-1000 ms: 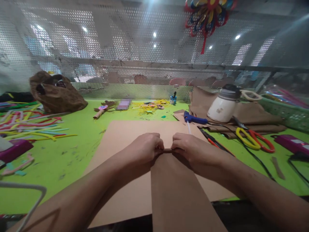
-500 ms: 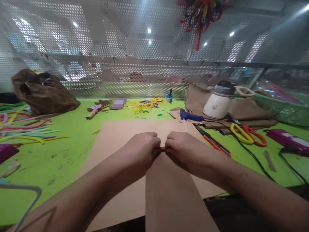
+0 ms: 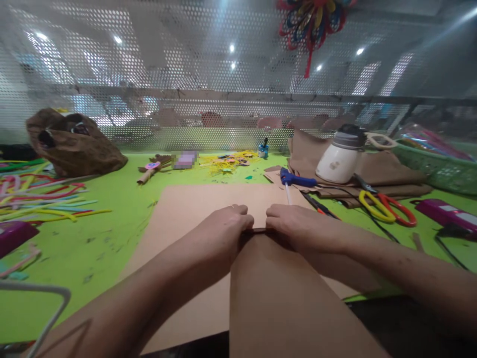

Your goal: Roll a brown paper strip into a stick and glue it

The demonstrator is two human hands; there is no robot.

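One long brown paper strip [image 3: 290,303] was edge-pinched by left hand [image 3: 230,226], right hand [image 3: 290,223] | newly bowed nearside of hands | fold [image 3: 259,230] seemingly kept

Craft workshop: glue gun [image 3: 298,179], scissors [image 3: 386,202], coloured strips [image 3: 40,201] on green table [image 3: 93,253].

Two hands at the centre: one left hand [image 3: 228,226], one right hand [image 3: 298,224]. One brown paper strip [image 3: 285,303] at lower centre; one wider paper sheet [image 3: 194,206] at mid-frame. Right of centre, one blue glue gun [image 3: 300,180], one pair of scissors [image 3: 380,198], one white bottle [image 3: 337,161]. One green basket [image 3: 436,169], far right. Two purple objects: one right [image 3: 443,211], one left [image 3: 17,234]. One small blue bottle [image 3: 263,150], upper middle. One brown bag [image 3: 82,149], left. One hanging ornament [image 3: 313,27], top. The fuzzy stems [image 3: 55,211] at left overlap, so perhaps a dozen or more.
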